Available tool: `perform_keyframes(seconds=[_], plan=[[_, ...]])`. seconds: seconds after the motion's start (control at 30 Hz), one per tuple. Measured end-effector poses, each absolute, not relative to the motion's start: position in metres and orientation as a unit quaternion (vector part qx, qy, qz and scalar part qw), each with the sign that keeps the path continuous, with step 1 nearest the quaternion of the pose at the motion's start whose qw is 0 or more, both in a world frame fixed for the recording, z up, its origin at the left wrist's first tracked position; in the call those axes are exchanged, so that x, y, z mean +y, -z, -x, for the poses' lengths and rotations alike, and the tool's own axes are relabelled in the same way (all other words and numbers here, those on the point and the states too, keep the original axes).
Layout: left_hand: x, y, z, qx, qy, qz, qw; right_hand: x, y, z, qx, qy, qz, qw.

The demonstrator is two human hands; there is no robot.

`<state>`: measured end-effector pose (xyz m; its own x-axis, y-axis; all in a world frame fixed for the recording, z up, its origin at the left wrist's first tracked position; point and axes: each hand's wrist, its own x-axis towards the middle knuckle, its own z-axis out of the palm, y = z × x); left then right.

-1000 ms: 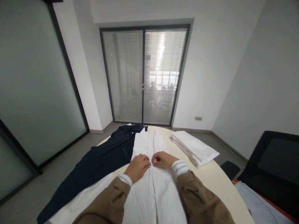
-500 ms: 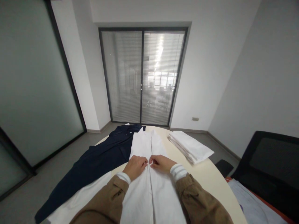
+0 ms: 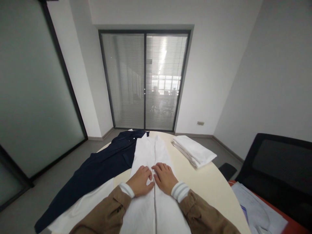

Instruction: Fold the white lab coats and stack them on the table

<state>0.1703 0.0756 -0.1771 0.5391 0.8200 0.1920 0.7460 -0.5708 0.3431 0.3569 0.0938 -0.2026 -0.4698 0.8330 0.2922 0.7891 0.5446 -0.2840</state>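
A white garment (image 3: 143, 152) with a seam or front opening down its middle lies lengthwise on a round, cream-coloured table (image 3: 192, 178). On its left half rests my left hand (image 3: 140, 180), thumb apart from the bent fingers and no cloth visibly pinched. My right hand (image 3: 165, 178) lies on the right half, close to the centre line, its fingers spread loosely and its thumb towards the left hand. A dark navy garment (image 3: 99, 170) is spread along the left side. Beneath it, more white cloth (image 3: 85, 201) extends to the lower left.
A folded white cloth (image 3: 193, 151) sits at the table's right rim. Beyond that side stands a black mesh chair (image 3: 280, 169). Papers (image 3: 260, 204) lie on a red-orange surface at the lower right. Glass doors with blinds (image 3: 143, 81) stand behind the table.
Both hands have let go of the pinched cloth at the centre line; their fingers have loosened and rest on the garment. The camera view has shifted slightly, moving the scene left.
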Motion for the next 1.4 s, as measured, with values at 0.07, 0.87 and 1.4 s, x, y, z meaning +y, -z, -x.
perform_keyframes(seconds=[0.07, 0.87, 1.4], plan=[[0.071, 0.171, -0.171, 0.447, -0.151, -0.873, 0.123, 0.094, 0.205, -0.357, -0.850, -0.046, 0.490, 0.190], [0.074, 0.181, -0.176, 0.299, -0.155, -0.935, 0.108, 0.128, 0.204, -0.375, -0.836, -0.076, 0.472, 0.268], [0.071, 0.187, -0.175, 0.283, -0.100, -0.862, 0.407, 0.122, 0.196, -0.382, -0.858, -0.137, 0.443, 0.223]])
